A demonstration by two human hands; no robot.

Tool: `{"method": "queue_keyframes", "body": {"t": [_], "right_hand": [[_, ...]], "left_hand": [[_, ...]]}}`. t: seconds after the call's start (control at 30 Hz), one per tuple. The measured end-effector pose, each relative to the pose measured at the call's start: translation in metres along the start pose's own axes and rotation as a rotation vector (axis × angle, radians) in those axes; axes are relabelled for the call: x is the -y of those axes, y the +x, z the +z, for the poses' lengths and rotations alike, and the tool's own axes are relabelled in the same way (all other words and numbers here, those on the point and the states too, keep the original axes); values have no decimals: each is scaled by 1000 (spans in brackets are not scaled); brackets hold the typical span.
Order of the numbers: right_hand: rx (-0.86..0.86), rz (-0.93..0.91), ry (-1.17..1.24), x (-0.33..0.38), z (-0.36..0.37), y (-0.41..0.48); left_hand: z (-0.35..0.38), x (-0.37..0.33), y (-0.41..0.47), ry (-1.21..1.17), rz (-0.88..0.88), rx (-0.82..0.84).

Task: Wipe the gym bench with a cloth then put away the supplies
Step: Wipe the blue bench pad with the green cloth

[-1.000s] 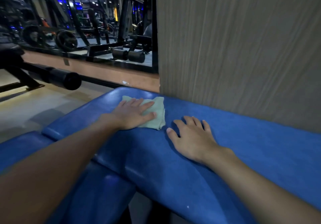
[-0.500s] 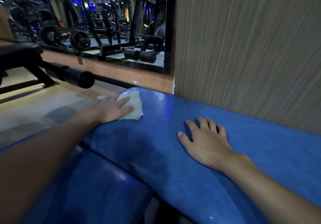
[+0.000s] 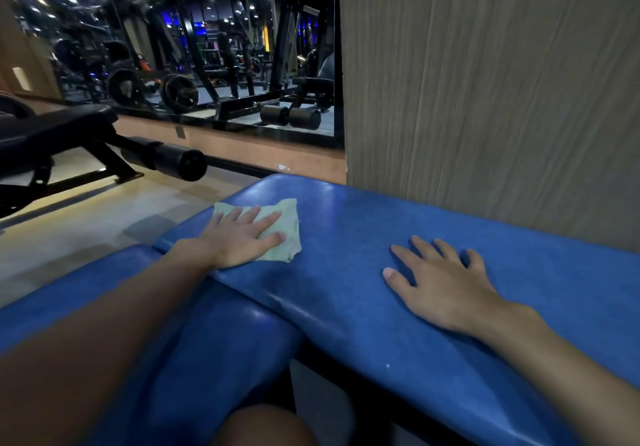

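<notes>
A blue padded gym bench (image 3: 346,272) runs from the lower left up to the right, against a wood-grain wall. A pale green cloth (image 3: 284,234) lies flat near the far left end of its upper pad. My left hand (image 3: 242,238) presses on the cloth with straight, spread fingers. My right hand (image 3: 440,283) rests flat on the bare pad to the right, fingers spread, holding nothing. A second blue pad (image 3: 214,341) sits lower, under my left forearm.
A black bench with a foam roller (image 3: 166,158) stands on the light floor at the left. A wall mirror (image 3: 225,65) reflecting racks and weight plates fills the back. The grey wood-grain wall (image 3: 485,82) borders the bench's far side. My knee (image 3: 266,425) shows at the bottom.
My left hand slid the cloth left toward the pad's end, then back a little to the right. My right hand stayed flat in place.
</notes>
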State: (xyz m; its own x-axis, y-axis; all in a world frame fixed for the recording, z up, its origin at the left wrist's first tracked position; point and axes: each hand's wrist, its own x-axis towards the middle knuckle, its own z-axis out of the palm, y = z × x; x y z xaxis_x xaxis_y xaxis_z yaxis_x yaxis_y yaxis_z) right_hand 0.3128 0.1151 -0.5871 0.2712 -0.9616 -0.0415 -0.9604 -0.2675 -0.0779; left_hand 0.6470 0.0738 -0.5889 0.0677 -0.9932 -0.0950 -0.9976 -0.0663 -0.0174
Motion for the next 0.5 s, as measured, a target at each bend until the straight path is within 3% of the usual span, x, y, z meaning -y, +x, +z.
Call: {"method": "queue_keyframes", "body": {"t": [0.5], "right_hand": [[45,85,17,-74,-5,-75]], "left_hand": [[2,-106,-57,8,88,49]]}}
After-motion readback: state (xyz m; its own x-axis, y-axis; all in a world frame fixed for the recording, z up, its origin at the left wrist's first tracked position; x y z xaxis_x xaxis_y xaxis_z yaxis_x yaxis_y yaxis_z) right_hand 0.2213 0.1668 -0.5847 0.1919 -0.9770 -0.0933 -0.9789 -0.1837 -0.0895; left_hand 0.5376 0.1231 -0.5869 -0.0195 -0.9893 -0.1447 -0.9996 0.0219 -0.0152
